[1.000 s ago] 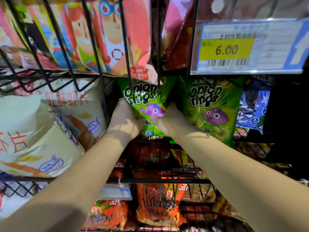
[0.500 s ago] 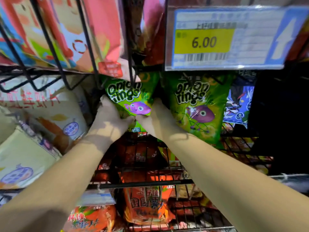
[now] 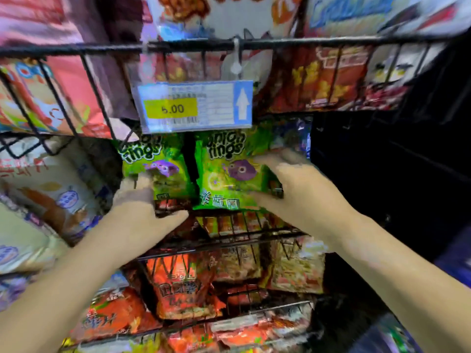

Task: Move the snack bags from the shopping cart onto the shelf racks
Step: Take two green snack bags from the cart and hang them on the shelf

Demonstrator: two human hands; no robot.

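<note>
Two green onion-rings snack bags stand upright side by side in a black wire rack (image 3: 229, 238). My left hand (image 3: 142, 212) grips the lower edge of the left green bag (image 3: 158, 169), fingers on its left side and thumb below it. My right hand (image 3: 288, 184) holds the right green bag (image 3: 224, 171) at its right side, fingers curled over the bag's upper right and thumb at its bottom edge. The frame is blurred.
A yellow 6.00 price tag (image 3: 193, 108) hangs from the upper rack's rail (image 3: 331, 42) just above the green bags. White prawn-cracker bags (image 3: 51, 194) fill the left rack, orange and red bags (image 3: 178, 289) the racks below. Dark space lies to the right.
My right hand has moved from between the two green bags to the right side of the right bag. The view has shifted upward and a gap shows between the bags.
</note>
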